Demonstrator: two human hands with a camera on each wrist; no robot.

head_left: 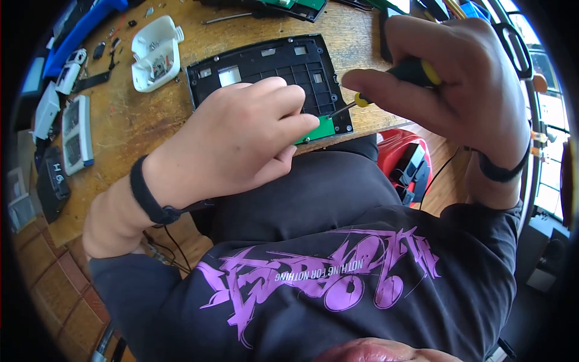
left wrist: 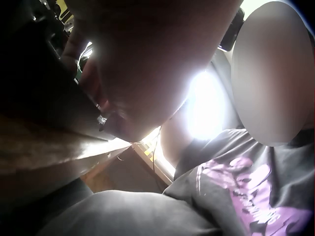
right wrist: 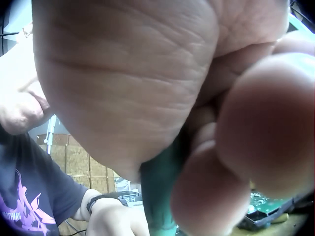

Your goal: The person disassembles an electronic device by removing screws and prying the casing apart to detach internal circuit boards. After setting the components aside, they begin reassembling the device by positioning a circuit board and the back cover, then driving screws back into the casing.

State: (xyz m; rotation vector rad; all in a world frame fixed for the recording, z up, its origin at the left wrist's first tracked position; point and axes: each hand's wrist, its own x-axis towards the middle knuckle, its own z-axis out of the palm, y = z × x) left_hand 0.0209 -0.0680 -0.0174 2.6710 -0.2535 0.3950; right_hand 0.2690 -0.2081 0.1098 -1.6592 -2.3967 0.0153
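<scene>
While a screwdriver (head_left: 362, 100) slants, flat green board (head_left: 325, 127), ribbed black plastic panel (head_left: 283, 67)

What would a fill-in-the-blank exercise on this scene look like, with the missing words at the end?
The hand gripping the screwdriver is the person's ____ one.
The screwdriver's tip points at a board coloured ____.
The panel under the board is ____.
The open box holding small parts is ____.

Missing words: right; green; black; white.
</scene>
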